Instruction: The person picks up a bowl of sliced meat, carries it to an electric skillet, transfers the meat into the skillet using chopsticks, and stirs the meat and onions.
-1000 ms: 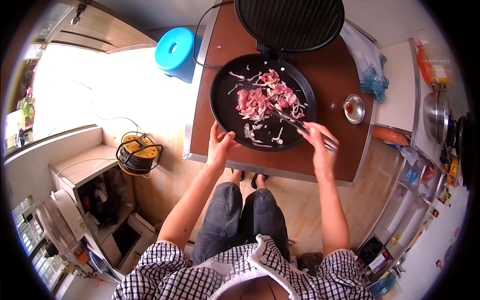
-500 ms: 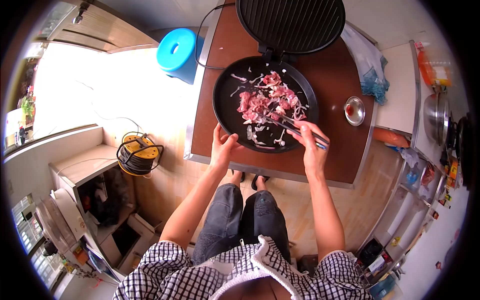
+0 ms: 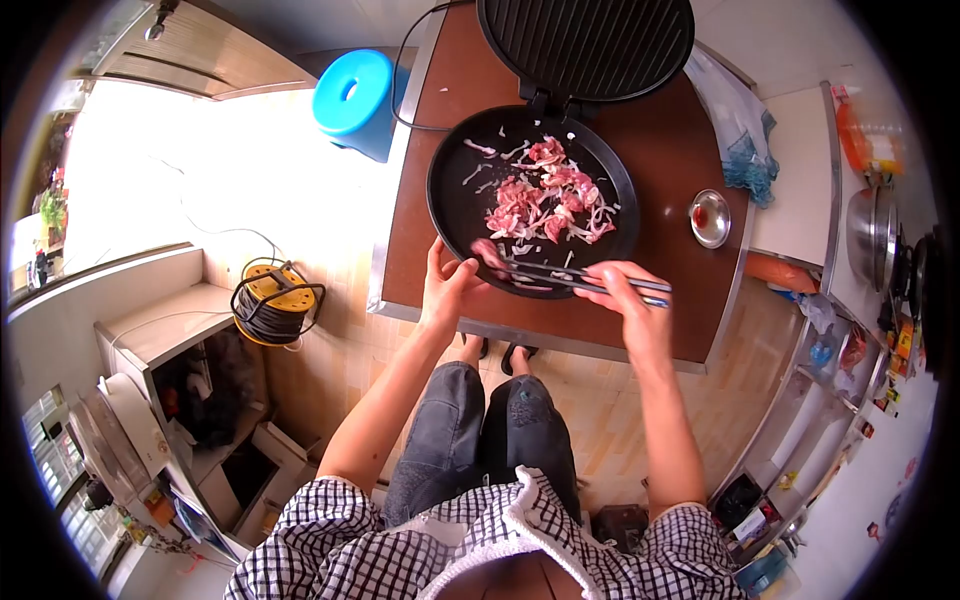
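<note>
My left hand (image 3: 450, 292) is at the near left rim of a round black electric griddle pan (image 3: 450, 215), thumb and fingers closed on its edge. In my right hand (image 3: 638, 310) is a pair of dark chopsticks (image 3: 565, 274) with shiny ends, pointing left across the near part of the pan. A blurred piece of raw meat (image 3: 488, 252) is at their tips, near my left thumb. More raw sliced meat (image 3: 548, 190), pink with white strips, lies spread over the pan's middle. Behind it the ridged griddle lid (image 3: 588, 45) stands open.
The griddle rests on a brown table (image 3: 680, 285) with a metal edge. A small metal bowl (image 3: 710, 219) with something red inside sits at right. A blue stool (image 3: 352, 100) stands left of the table, and a yellow cable reel (image 3: 277, 305) is further left. Shelves (image 3: 800, 420) line the right.
My right hand has turned the chopsticks flatter and brought their tips left and nearer me. A meat piece now lies at the near left of the pan. My left hand stays at the rim.
</note>
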`<state>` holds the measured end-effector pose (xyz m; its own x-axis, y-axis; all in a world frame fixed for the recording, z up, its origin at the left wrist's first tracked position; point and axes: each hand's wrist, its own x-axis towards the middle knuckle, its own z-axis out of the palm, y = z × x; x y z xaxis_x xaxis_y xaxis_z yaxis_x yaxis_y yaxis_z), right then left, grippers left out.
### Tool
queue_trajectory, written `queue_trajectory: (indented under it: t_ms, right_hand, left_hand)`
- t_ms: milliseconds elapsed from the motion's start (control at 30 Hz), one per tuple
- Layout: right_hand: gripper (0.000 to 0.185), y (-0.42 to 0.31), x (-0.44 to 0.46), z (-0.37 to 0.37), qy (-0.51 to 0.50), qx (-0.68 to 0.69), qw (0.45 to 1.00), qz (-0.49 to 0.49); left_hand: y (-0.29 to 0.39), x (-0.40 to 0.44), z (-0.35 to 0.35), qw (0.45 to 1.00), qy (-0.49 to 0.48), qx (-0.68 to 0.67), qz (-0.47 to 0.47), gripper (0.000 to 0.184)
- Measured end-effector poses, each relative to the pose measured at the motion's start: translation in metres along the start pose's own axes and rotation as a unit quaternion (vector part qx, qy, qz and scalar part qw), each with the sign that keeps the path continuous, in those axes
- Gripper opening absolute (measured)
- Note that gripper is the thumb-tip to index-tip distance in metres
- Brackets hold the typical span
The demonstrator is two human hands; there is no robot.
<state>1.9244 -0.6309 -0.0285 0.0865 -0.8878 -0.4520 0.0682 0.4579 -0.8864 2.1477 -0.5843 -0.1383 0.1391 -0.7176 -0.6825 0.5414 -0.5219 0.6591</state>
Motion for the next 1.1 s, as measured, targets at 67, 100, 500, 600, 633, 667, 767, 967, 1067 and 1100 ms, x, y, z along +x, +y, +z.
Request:
queue_trajectory:
  t_ms: [67,100,500,600,633,667,767,967,1067,1100]
  right_hand:
    - [0.023,-0.021,-0.008,-0.015,-0.009,-0.057,0.998,0.016]
    - [0.024,-0.026,-0.01,-0.018,-0.007,-0.078,0.997,0.007]
    - [0.021,0.0,0.022,-0.03,0.009,-0.092,0.993,-0.073]
    - [0.022,0.004,0.042,-0.024,0.025,-0.083,0.991,-0.098]
    - [0.022,0.005,0.045,-0.023,0.027,-0.085,0.991,-0.103]
    - [0.022,0.006,0.046,-0.022,0.029,-0.086,0.99,-0.109]
    - [0.023,0.006,0.032,-0.03,0.014,-0.058,0.998,-0.01]
    - [0.023,-0.012,-0.006,-0.048,-0.007,-0.081,0.996,0.028]
    - [0.023,-0.014,0.004,-0.066,0.026,-0.109,0.994,0.008]
    - [0.024,-0.008,0.012,-0.068,0.036,-0.106,0.994,-0.014]
  left_hand:
    - [0.0,0.0,-0.001,1.0,0.0,0.003,-0.001,0.072]
    - [0.0,0.0,-0.001,1.0,0.002,0.005,-0.003,0.072]
    - [-0.008,0.002,-0.003,1.0,0.01,0.023,-0.008,0.064]
    - [-0.011,0.003,-0.004,1.0,0.013,0.021,-0.007,0.061]
    - [-0.011,0.003,-0.004,1.0,0.014,0.02,-0.008,0.061]
    - [-0.012,0.003,-0.005,1.0,0.017,0.019,-0.007,0.061]
    - [-0.009,0.002,-0.003,1.0,0.021,0.013,-0.005,0.061]
    - [-0.003,-0.001,-0.003,1.0,0.009,0.013,-0.011,0.068]
    - [-0.002,-0.001,-0.002,1.0,0.006,0.022,-0.018,0.067]
    - [-0.003,0.0,-0.002,1.0,0.004,0.02,-0.016,0.067]
